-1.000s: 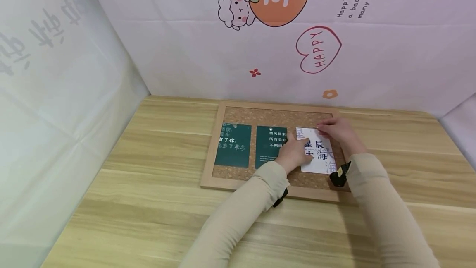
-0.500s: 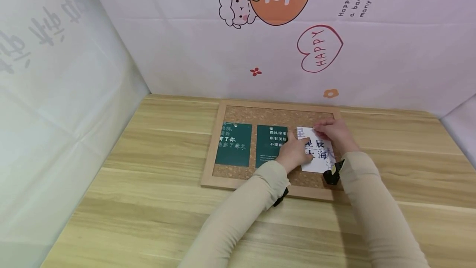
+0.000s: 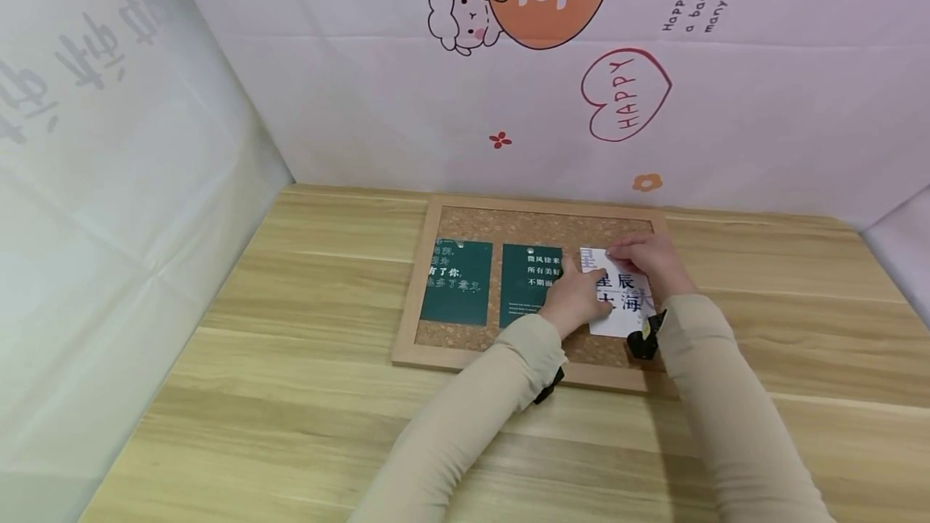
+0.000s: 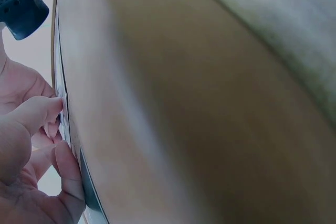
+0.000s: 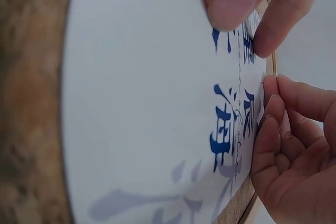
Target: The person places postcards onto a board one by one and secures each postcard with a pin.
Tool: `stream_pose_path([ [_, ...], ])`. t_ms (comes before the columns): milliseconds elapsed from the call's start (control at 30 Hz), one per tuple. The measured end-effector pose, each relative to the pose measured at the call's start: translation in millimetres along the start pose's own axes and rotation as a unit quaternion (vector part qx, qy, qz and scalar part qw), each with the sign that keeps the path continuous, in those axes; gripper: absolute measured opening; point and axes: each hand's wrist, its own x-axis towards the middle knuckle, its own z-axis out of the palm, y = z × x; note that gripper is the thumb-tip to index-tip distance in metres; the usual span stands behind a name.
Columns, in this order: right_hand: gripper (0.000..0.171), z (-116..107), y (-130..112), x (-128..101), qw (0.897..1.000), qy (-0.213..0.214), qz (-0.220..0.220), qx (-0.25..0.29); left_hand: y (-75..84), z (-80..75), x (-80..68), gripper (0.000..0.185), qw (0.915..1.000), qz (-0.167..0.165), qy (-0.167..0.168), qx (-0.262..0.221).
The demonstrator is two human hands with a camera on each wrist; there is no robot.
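A white card [image 3: 609, 324] with dark Chinese characters lies at the right of a cork board [image 3: 436, 357]. My left hand [image 3: 574, 297] presses on it with spread thumb and forefinger, and another finger reaches to the middle green card [image 3: 517, 274]. At the white card's top edge is my right hand [image 3: 651, 258]. In the right wrist view, thumb and forefinger of my right hand [image 5: 299, 150] meet there and seem to pinch a small thing, hidden by the fingertips. My left thumb [image 5: 231, 6] lies flat on the card. Small round pins show atop both green cards.
Another green card [image 3: 456, 301] sits at the board's left side. The board lies on a wood-grain table [image 3: 240, 394] near the printed back curtain [image 3: 392, 119]. A black camera [image 3: 643, 344] on my right wrist hangs low over the board.
My right hand has moved slightly left along the white card's top edge, toward its middle. The left hand and the cards have stayed in place.
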Motion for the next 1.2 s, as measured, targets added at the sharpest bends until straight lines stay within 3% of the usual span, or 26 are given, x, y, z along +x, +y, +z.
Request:
stream_pose_path([
  [667, 0.042, -0.9, -0.2, 1.3, 1.000, -0.003, 0.018, 0.020, 1.0, -1.1, -2.9, 0.057, 1.0000, -0.003, 0.004, -0.007],
  [833, 0.033, -1.0, 0.1, 1.8, 0.999, 0.004, 0.022, 0.045, 1.3, -1.4, -3.8, 0.057, 1.0000, -0.005, 0.002, -0.008],
  [1033, 0.011, -0.4, -0.9, 3.2, 0.998, 0.009, 0.023, 0.049, 1.2, -1.7, -3.5, 0.057, 0.9999, -0.004, 0.003, -0.010],
  [1200, 0.014, 0.3, -1.2, 3.6, 0.998, 0.014, 0.025, 0.054, 0.9, -1.5, -2.8, 0.057, 1.0000, -0.004, 0.003, -0.004],
])
